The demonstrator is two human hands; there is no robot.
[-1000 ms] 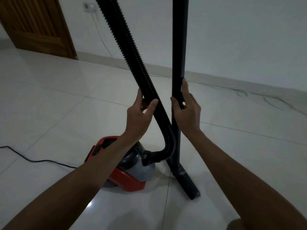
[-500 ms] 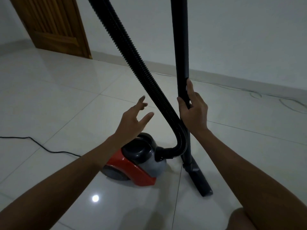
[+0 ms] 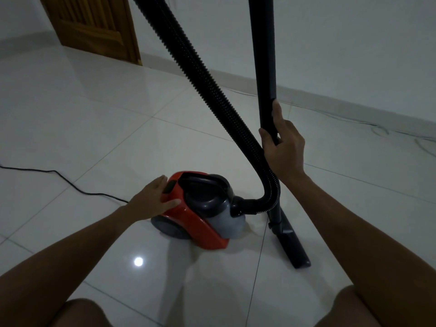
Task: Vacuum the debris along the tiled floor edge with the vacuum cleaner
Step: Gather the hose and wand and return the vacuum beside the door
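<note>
Gleaming white floor tiles (image 3: 70,128), wood door (image 3: 94,27), right hand (image 3: 284,149) gripping wand (image 3: 265,67), left hand (image 3: 151,201) flat on vac (image 3: 203,208).

My left hand (image 3: 151,201) reaches forward and down, fingers straight and spread, palm lying flat against the vacuum cleaner (image 3: 200,208) body. My right hand (image 3: 283,147) is raised, fingers and thumb curled round the upright wand (image 3: 265,67). Both forearms are bare and extended.

No readable text, brand marks, numbers or signs anywhere. The vacuum cleaner (image 3: 200,208) body shows plain red and grey plastic only (any label there is too dark and small to make out).
</note>
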